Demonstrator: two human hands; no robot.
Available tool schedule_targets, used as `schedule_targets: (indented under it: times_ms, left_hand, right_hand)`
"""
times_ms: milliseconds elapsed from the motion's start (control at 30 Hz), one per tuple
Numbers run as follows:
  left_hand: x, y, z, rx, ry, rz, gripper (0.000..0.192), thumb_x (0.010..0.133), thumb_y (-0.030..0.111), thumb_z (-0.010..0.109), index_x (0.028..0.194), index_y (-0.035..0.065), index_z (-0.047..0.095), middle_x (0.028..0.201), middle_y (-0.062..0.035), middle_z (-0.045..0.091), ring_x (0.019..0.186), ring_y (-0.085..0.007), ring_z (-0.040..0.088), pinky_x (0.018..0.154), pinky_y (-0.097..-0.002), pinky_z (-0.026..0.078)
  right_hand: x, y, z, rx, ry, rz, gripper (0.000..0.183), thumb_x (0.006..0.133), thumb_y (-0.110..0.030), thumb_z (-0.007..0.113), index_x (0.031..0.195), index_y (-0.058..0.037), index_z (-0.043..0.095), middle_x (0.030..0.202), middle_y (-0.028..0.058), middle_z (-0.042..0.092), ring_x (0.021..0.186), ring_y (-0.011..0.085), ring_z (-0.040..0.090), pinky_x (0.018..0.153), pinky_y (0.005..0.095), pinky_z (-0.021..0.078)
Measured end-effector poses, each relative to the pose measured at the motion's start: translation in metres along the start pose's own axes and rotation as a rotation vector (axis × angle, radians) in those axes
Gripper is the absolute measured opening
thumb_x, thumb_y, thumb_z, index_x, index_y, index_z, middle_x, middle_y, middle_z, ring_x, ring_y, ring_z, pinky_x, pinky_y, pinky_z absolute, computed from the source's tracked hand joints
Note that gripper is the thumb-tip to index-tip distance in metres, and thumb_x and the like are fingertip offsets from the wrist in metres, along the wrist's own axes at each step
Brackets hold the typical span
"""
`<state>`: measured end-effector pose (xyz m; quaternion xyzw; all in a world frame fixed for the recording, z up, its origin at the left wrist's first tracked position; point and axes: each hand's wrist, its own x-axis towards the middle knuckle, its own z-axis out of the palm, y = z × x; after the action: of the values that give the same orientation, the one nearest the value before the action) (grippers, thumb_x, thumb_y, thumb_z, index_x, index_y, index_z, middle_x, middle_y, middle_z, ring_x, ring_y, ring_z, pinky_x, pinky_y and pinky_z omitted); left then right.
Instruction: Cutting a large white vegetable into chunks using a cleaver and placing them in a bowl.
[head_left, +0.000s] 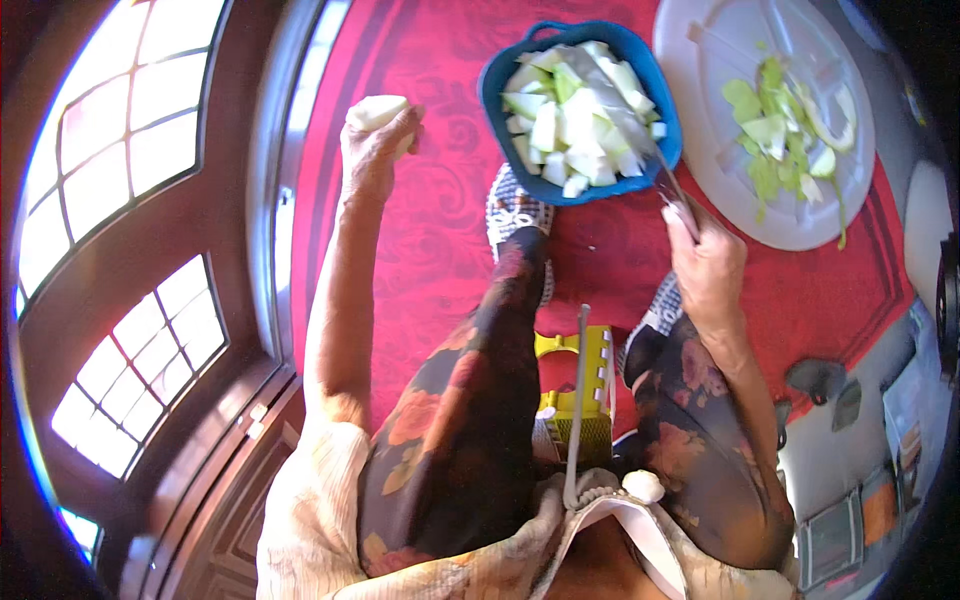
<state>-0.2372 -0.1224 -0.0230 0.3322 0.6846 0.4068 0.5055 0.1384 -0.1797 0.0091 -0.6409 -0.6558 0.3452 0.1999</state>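
Observation:
My left hand (381, 154) is closed around a pale peeled piece of vegetable (377, 112), held out over the red cloth, left of the bowl. My right hand (709, 259) grips a knife (619, 112) by its handle. The blade, somewhat blurred, lies over the cut pieces in the blue bowl (491, 112). White and pale green chunks (562, 142) fill that bowl. To its right, a large white oval tray (697, 150) holds green peelings and scraps (780, 135).
A red patterned cloth (435, 225) covers the floor. A yellow plastic basket or rack (596, 375) stands between my legs. Dark footwear (817, 379) lies at the right. On the left are a wooden door (247, 510) and paned windows (150, 360).

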Motion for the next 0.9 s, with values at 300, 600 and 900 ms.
schedule_targets:
  times_ms: [300, 600, 900]
  left_hand:
    - [0.033, -0.084, -0.066, 0.379, 0.483, -0.06, 0.014, 0.076, 0.001, 0.081, 0.082, -0.0034, 0.068, 0.07, -0.0081, 0.067, 0.054, -0.0129, 0.063, 0.047, -0.0263, 0.053]
    - [0.066, -0.109, -0.066, 0.761, 0.419, -0.266, 0.069, 0.062, 0.025, 0.093, 0.108, -0.0056, 0.052, 0.095, -0.0196, 0.07, 0.089, -0.029, 0.071, 0.08, -0.0379, 0.058]
    - [0.065, -0.107, -0.067, 0.917, 0.516, -0.057, 0.056, 0.065, 0.025, 0.083, 0.105, -0.0036, 0.056, 0.093, -0.021, 0.07, 0.089, -0.0343, 0.071, 0.08, -0.0408, 0.056]
  right_hand:
    - [-0.003, 0.0, 0.007, 0.047, -0.055, 0.026, 0.023, 0.095, -0.017, 0.062, 0.111, -0.0034, 0.071, 0.09, 0.0214, 0.07, 0.08, 0.0368, 0.071, 0.068, 0.0417, 0.0553]
    - [-0.009, -0.005, 0.013, 0.048, -0.082, 0.058, 0.022, 0.094, -0.018, 0.063, 0.109, -0.0037, 0.071, 0.088, 0.0211, 0.07, 0.077, 0.0382, 0.07, 0.066, 0.0427, 0.0546]
    - [-0.011, 0.0, 0.016, 0.094, -0.073, 0.046, 0.022, 0.094, -0.018, 0.063, 0.108, -0.0033, 0.071, 0.087, 0.0214, 0.07, 0.076, 0.037, 0.07, 0.066, 0.0422, 0.0544]
